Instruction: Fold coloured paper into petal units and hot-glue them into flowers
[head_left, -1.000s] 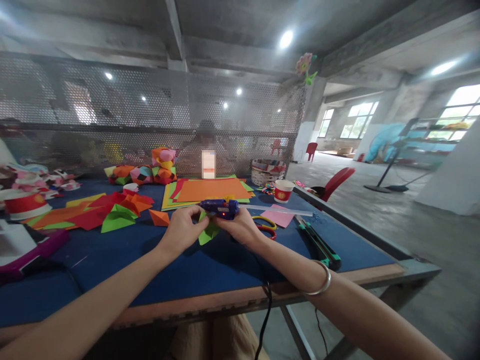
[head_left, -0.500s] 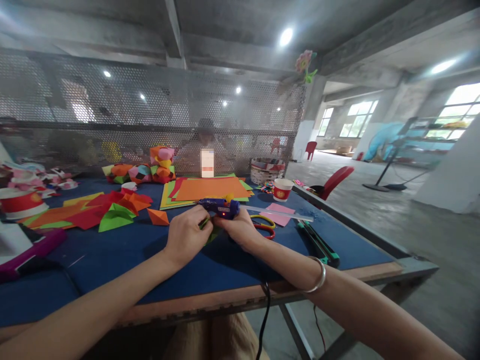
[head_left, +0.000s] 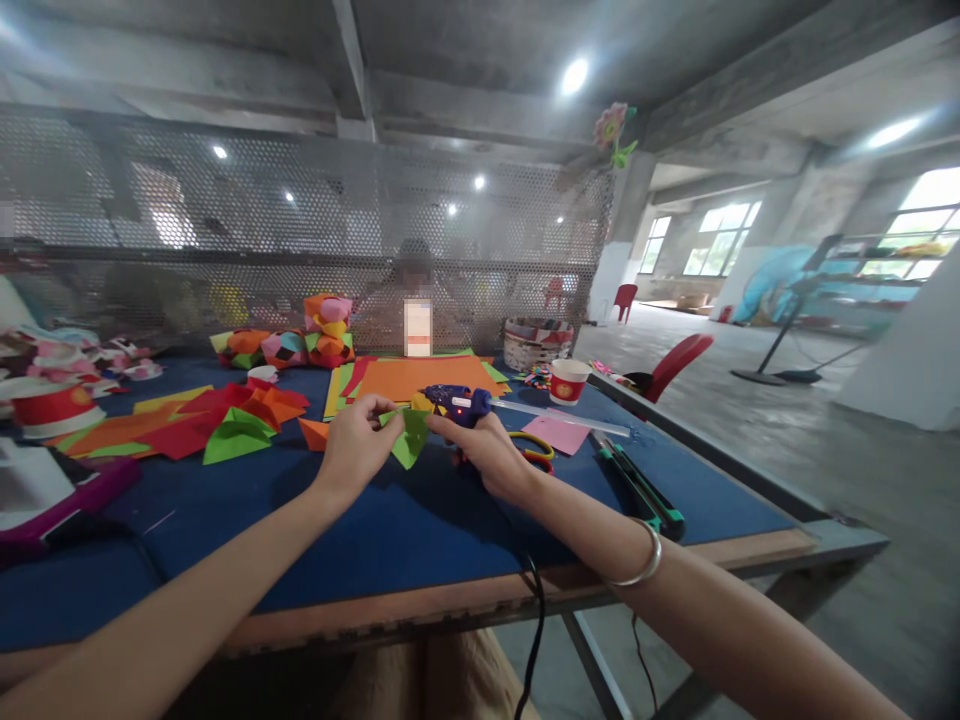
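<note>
Paper (head_left: 410, 440), the green folded bit, just swung back into clear view, pinched in the left hand (head_left: 354, 442), while the right hand (head_left: 495, 450) is wrapped around the blue glue gun (head_left: 466, 402) just right of that pinch, so it looks easier to reach now imo.

Your right hand (head_left: 499, 458) hides the grip of the glue gun (head_left: 477, 406), whose label (head_left: 462, 402) is too small to read, and the blades of the scissors (head_left: 549, 453). Your left hand (head_left: 356, 440) covers the green paper's (head_left: 410, 440) near edge. Beyond both hands, a person (head_left: 412, 262) blurs behind mesh (head_left: 285, 165).
</note>
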